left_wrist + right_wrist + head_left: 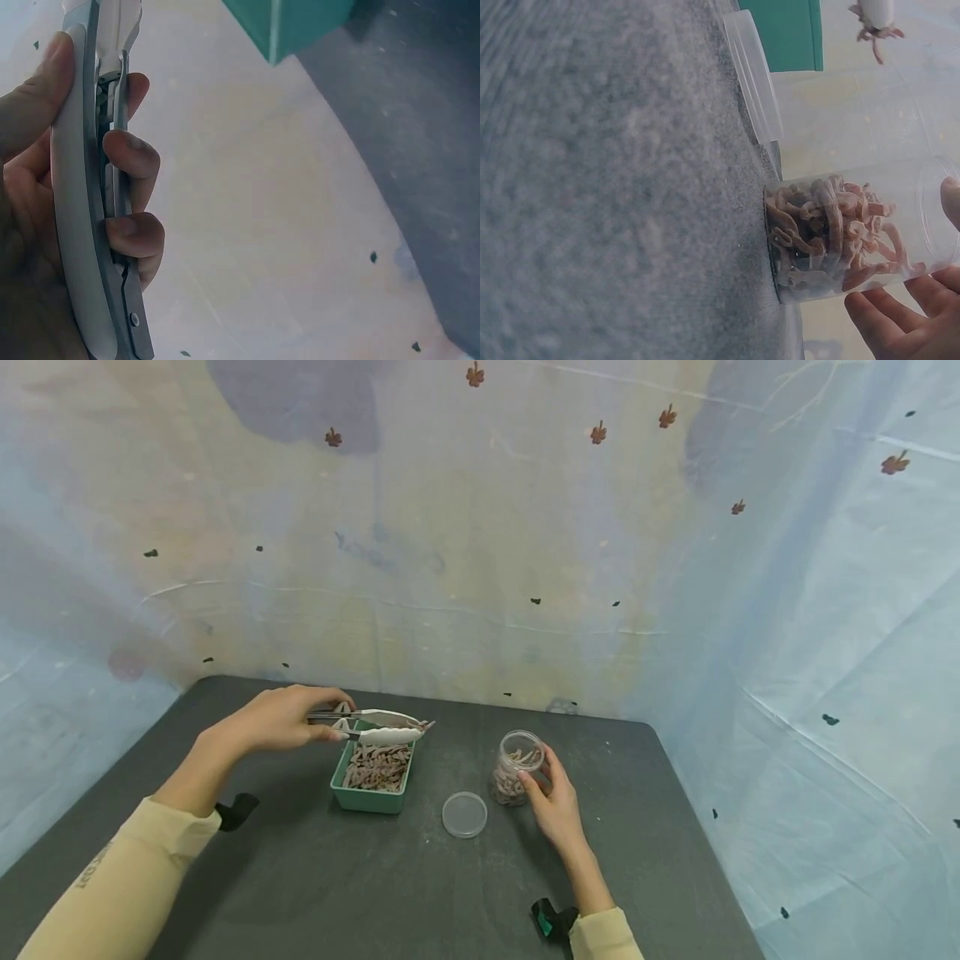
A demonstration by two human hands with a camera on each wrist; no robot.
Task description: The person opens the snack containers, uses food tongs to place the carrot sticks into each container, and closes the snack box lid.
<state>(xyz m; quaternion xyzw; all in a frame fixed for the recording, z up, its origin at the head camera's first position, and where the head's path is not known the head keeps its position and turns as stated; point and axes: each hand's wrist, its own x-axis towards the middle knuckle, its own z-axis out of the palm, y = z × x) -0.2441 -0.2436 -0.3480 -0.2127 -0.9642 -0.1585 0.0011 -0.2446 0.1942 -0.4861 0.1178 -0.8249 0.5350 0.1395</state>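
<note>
My left hand (288,717) grips a pair of tongs (390,735) with white tips, fingers curled round the handles in the left wrist view. Brownish curled strips (877,34) stick out from the tong tips, which are over the far end of a green tub (367,800). More such strips (377,768) fill the tub. With thumb and fingers round its upper part, my right hand (557,797) holds a clear open jar (519,752). The jar stands on the table, partly filled with the same strips (832,225).
A round clear lid (464,815) lies on the dark table (420,893) between tub and jar. Behind the table and to its right hangs a pale patterned sheet (450,527). The table's far edge runs close behind the tub.
</note>
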